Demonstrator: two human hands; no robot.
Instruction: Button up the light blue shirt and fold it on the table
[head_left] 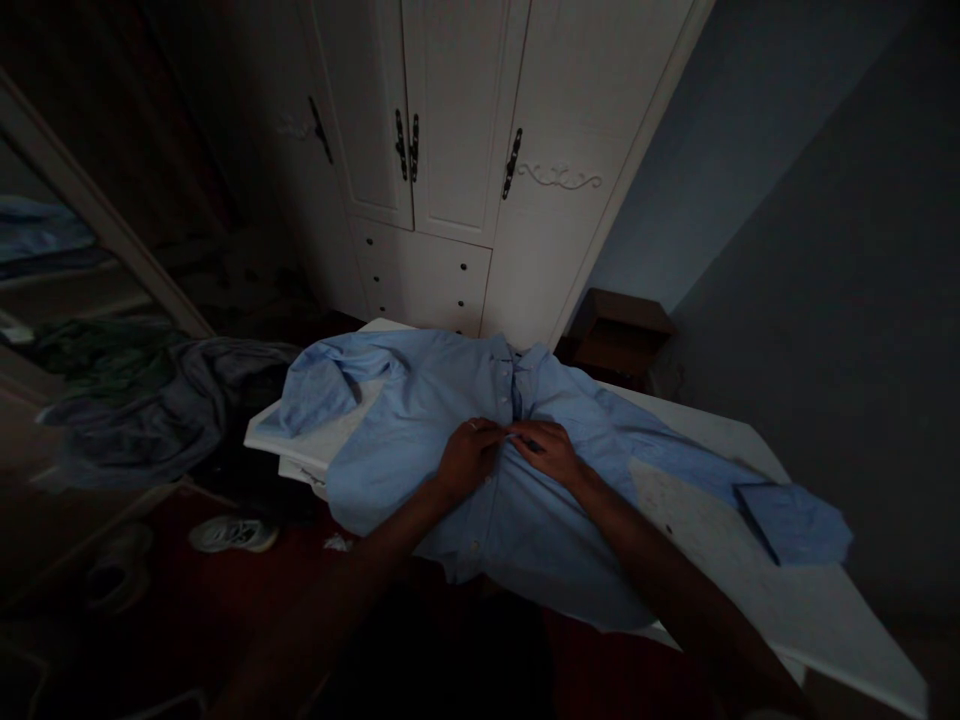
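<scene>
The left hand (pixel 469 455) and right hand (pixel 551 450) met fingertip to fingertip, both pinched on the blue shirt (pixel 420 400) at its placket. The shirt lay flat beneath them on the white board (pixel 750 560), likely to keep its edges aligned.

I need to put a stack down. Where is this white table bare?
The table is bare right of the shirt, beside its cuff toward the near edge. Crowded mid-shirt, where the left hand and right hand meet.
</scene>
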